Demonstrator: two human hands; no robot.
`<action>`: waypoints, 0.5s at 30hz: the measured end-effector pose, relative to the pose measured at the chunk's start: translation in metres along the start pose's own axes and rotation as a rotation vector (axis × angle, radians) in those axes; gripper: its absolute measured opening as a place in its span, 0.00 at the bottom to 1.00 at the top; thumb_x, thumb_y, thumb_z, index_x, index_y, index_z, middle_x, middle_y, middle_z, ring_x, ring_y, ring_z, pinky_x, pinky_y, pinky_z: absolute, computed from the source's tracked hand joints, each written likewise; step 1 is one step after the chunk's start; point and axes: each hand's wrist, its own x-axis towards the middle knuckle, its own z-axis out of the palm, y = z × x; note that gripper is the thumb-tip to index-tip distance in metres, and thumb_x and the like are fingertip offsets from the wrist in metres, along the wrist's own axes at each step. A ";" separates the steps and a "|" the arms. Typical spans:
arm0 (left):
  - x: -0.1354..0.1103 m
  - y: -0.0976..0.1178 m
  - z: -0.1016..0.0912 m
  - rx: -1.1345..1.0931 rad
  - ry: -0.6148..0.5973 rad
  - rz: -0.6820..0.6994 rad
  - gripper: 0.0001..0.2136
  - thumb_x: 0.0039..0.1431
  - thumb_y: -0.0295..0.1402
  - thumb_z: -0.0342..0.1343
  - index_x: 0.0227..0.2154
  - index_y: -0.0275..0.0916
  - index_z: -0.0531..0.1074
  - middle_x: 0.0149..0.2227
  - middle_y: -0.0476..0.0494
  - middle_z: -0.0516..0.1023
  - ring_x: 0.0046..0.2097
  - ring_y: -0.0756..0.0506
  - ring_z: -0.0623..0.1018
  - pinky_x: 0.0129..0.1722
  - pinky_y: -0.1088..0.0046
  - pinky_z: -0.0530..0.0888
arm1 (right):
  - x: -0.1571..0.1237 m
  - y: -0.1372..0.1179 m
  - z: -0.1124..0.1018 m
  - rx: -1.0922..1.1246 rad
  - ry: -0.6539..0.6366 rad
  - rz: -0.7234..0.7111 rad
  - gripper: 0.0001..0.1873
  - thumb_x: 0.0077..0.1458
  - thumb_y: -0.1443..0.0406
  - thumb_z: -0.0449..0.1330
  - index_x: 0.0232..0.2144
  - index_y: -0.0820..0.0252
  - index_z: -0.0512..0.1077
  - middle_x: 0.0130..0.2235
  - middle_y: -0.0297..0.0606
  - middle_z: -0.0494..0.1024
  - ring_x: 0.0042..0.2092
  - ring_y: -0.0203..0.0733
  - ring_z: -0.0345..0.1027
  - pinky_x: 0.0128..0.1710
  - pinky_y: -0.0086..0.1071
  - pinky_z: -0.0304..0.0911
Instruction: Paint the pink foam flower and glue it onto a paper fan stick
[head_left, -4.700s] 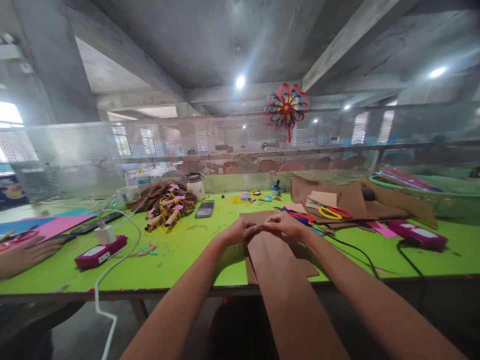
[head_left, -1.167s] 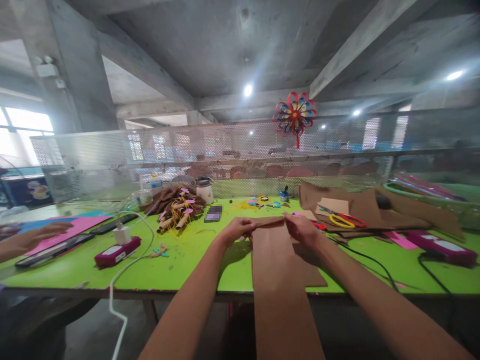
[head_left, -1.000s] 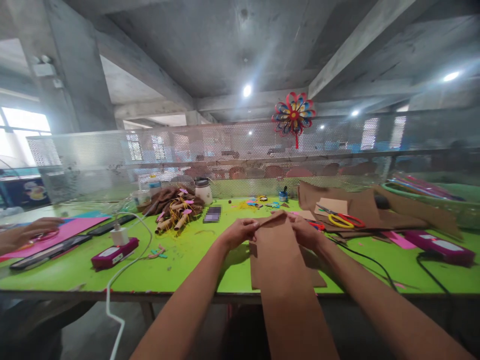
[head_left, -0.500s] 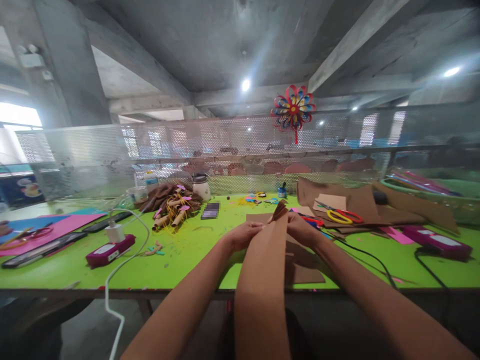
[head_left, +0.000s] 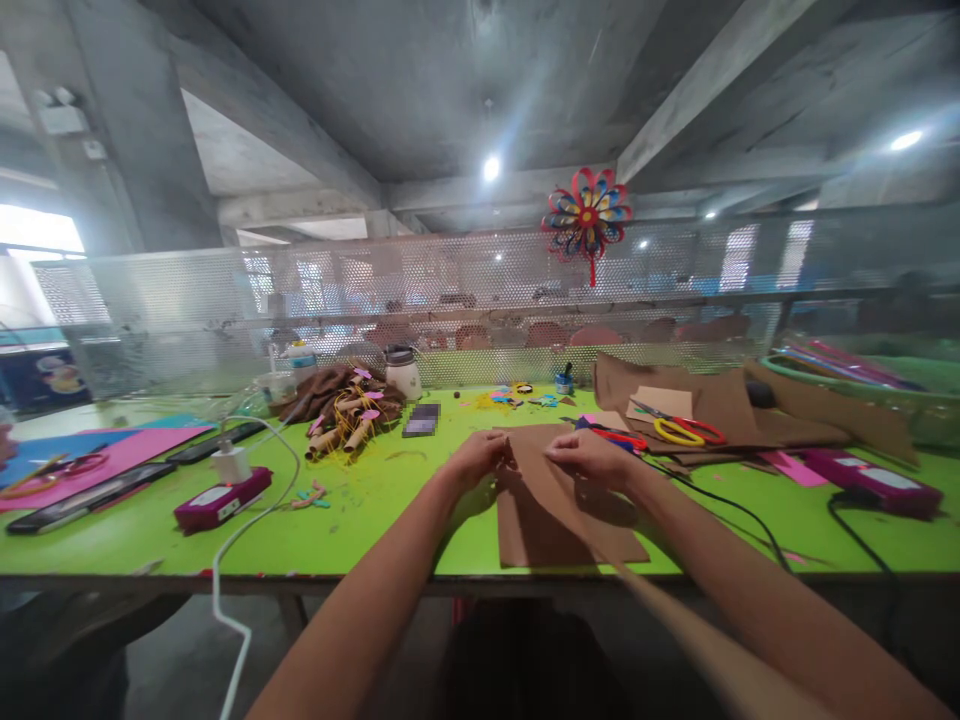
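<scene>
A long brown paper strip point(head_left: 551, 492) runs from between my hands down past the table edge to the lower right, its near end blurred. My left hand point(head_left: 480, 460) pinches the strip at its far end. Closed in a pinch at the strip's right edge is my right hand point(head_left: 592, 458); its fingertips partly cover the paper there. Under the strip, a flat brown paper sheet point(head_left: 525, 545) lies on the green table point(head_left: 375, 530). Red-and-blue scissors point(head_left: 619, 440) lie just beyond my right hand.
Yellow-and-red scissors point(head_left: 679, 432) rest on brown paper scraps point(head_left: 724, 400) at right. A purple power strip point(head_left: 874, 485) with a black cable is at far right, another power strip point(head_left: 223, 500) at left. Rolled brown tubes point(head_left: 360, 435), a jar point(head_left: 403, 375) and a phone point(head_left: 421, 420) stand behind.
The strip, which hung straight toward me with a folded dark end raised, has swung to the lower right. My right hand has shifted slightly, and more of the sheet beneath shows.
</scene>
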 end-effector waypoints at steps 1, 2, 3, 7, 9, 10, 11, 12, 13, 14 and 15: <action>0.001 -0.002 -0.002 -0.018 0.013 0.007 0.17 0.48 0.44 0.58 0.31 0.32 0.72 0.25 0.45 0.73 0.25 0.52 0.70 0.26 0.77 0.65 | -0.001 0.000 0.001 -0.052 -0.021 0.005 0.18 0.43 0.53 0.62 0.24 0.65 0.72 0.16 0.28 0.62 0.19 0.28 0.48 0.20 0.26 0.42; 0.002 -0.004 -0.003 -0.036 0.010 0.009 0.18 0.48 0.45 0.57 0.32 0.32 0.73 0.26 0.44 0.73 0.26 0.52 0.70 0.26 0.77 0.65 | -0.002 0.000 0.001 -0.098 -0.040 0.005 0.18 0.44 0.54 0.62 0.24 0.65 0.72 0.17 0.28 0.63 0.20 0.29 0.50 0.21 0.26 0.44; 0.003 -0.006 -0.004 -0.041 -0.004 0.010 0.20 0.48 0.47 0.57 0.33 0.32 0.73 0.27 0.44 0.74 0.26 0.52 0.70 0.26 0.77 0.64 | -0.002 0.000 0.002 -0.139 -0.054 -0.001 0.17 0.44 0.54 0.62 0.24 0.65 0.72 0.18 0.29 0.64 0.21 0.29 0.51 0.21 0.26 0.45; 0.001 -0.009 -0.003 0.236 -0.080 0.048 0.23 0.47 0.51 0.56 0.30 0.32 0.75 0.25 0.46 0.72 0.24 0.53 0.66 0.24 0.77 0.60 | 0.001 0.004 0.001 -0.313 -0.048 -0.058 0.15 0.46 0.56 0.59 0.22 0.65 0.72 0.20 0.31 0.65 0.24 0.31 0.53 0.24 0.27 0.48; 0.000 -0.009 -0.002 0.459 -0.114 0.094 0.22 0.46 0.50 0.57 0.26 0.32 0.75 0.20 0.49 0.68 0.22 0.54 0.62 0.22 0.76 0.57 | 0.002 0.005 0.001 -0.413 -0.023 -0.076 0.14 0.47 0.58 0.58 0.20 0.64 0.70 0.19 0.30 0.64 0.23 0.31 0.53 0.24 0.27 0.48; -0.001 -0.009 0.000 0.534 -0.134 0.113 0.21 0.46 0.49 0.57 0.25 0.32 0.76 0.18 0.50 0.66 0.21 0.54 0.61 0.22 0.76 0.56 | 0.002 0.005 0.002 -0.460 -0.010 -0.083 0.14 0.47 0.59 0.57 0.19 0.64 0.69 0.19 0.30 0.64 0.23 0.31 0.53 0.23 0.27 0.47; -0.001 -0.009 0.001 0.575 -0.145 0.129 0.20 0.46 0.48 0.57 0.26 0.32 0.76 0.18 0.51 0.66 0.21 0.54 0.61 0.22 0.76 0.56 | 0.002 0.005 0.002 -0.504 0.005 -0.089 0.13 0.47 0.60 0.57 0.18 0.64 0.68 0.18 0.31 0.63 0.23 0.31 0.52 0.23 0.27 0.47; -0.002 -0.009 0.002 0.590 -0.147 0.139 0.19 0.46 0.48 0.57 0.27 0.32 0.76 0.18 0.51 0.66 0.21 0.53 0.61 0.22 0.76 0.57 | 0.002 0.006 0.003 -0.541 0.019 -0.096 0.13 0.47 0.61 0.57 0.17 0.63 0.68 0.18 0.31 0.63 0.22 0.31 0.52 0.22 0.27 0.46; -0.002 -0.010 0.003 0.587 -0.144 0.140 0.19 0.46 0.47 0.57 0.28 0.32 0.76 0.18 0.50 0.67 0.21 0.53 0.62 0.22 0.76 0.57 | 0.002 0.007 0.004 -0.570 0.032 -0.108 0.13 0.47 0.62 0.56 0.16 0.63 0.67 0.18 0.31 0.62 0.22 0.31 0.52 0.22 0.27 0.46; -0.003 -0.011 0.004 0.575 -0.141 0.128 0.19 0.47 0.46 0.57 0.29 0.32 0.76 0.18 0.50 0.67 0.21 0.53 0.63 0.21 0.76 0.58 | 0.003 0.008 0.005 -0.591 0.043 -0.125 0.13 0.48 0.62 0.56 0.16 0.63 0.67 0.18 0.31 0.63 0.23 0.31 0.52 0.21 0.27 0.45; -0.003 -0.012 0.005 0.562 -0.140 0.107 0.19 0.47 0.46 0.56 0.29 0.32 0.76 0.18 0.49 0.67 0.20 0.52 0.64 0.21 0.75 0.58 | 0.003 0.009 0.006 -0.608 0.049 -0.143 0.14 0.48 0.62 0.56 0.16 0.63 0.67 0.18 0.31 0.63 0.23 0.31 0.52 0.21 0.27 0.45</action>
